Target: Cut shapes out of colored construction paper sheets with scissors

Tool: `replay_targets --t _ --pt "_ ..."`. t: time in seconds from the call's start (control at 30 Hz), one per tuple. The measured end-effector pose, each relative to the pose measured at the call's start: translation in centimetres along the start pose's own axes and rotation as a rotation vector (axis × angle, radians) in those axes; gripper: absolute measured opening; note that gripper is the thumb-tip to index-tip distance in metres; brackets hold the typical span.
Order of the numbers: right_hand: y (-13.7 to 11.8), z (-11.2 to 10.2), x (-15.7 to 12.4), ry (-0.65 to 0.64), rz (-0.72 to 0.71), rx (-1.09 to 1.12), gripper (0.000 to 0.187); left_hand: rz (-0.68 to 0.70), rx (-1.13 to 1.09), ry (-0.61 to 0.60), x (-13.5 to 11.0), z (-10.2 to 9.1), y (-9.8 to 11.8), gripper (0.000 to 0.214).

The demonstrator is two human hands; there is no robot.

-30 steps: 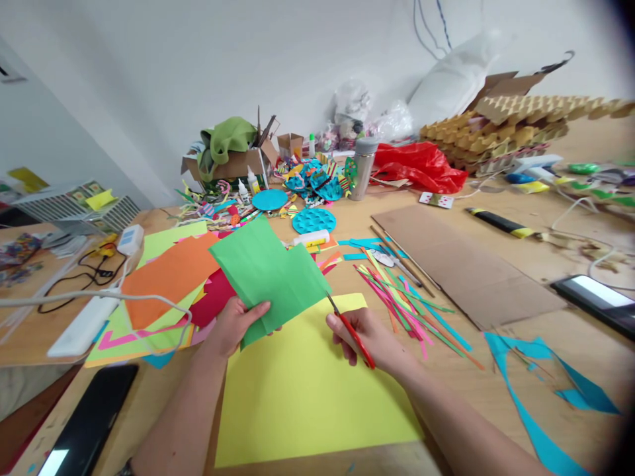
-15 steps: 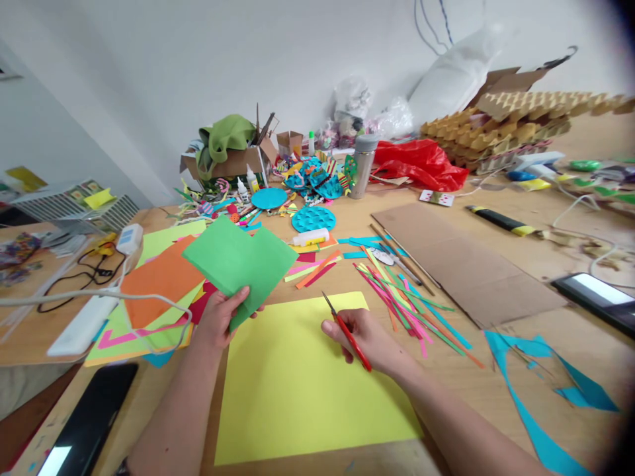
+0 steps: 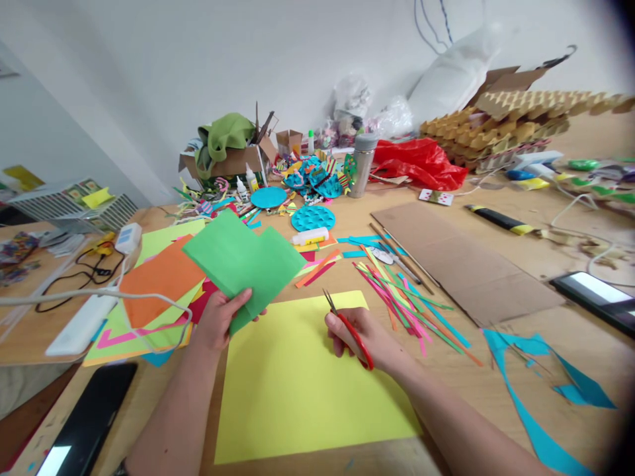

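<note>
Green paper with a stepped, cut top edge is gripped at its lower end by my left hand, thumb on top and fingers underneath. My right hand is closed around red-handled scissors. Their slim blades stand slightly apart and point up and to the left, away from the green paper. Beneath both hands lies a large yellow sheet on the wooden table. Orange paper rests on a pile of coloured sheets to the left of my left hand.
Thin coloured paper strips and a brown cardboard piece lie to the right. Blue paper scraps are at the near right. A black phone lies near left. Glue bottle and steel flask are farther back.
The scissors' blades have opened slightly in my right hand. The green paper in my left hand has tilted a little, its right corner reaching farther right.
</note>
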State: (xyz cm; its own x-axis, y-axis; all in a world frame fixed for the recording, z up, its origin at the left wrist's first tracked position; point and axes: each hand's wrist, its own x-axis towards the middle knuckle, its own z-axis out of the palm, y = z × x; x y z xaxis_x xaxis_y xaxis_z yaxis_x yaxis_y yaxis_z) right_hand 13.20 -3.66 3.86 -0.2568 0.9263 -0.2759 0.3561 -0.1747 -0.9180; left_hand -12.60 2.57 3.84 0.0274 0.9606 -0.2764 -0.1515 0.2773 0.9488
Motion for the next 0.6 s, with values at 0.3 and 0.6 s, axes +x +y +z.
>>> replay_targets --t 0.3,0.6 --pt "0.9 0.2 0.4 0.166 -0.132 -0.344 0.046 0.076 -0.151 0.187 0.7 -0.6 0.3 0.037" --pt "1.2 0.2 0.0 0.254 -0.319 -0.915 0.044 0.109 -0.136 0.173 1.1 -0.6 -0.2 0.04"
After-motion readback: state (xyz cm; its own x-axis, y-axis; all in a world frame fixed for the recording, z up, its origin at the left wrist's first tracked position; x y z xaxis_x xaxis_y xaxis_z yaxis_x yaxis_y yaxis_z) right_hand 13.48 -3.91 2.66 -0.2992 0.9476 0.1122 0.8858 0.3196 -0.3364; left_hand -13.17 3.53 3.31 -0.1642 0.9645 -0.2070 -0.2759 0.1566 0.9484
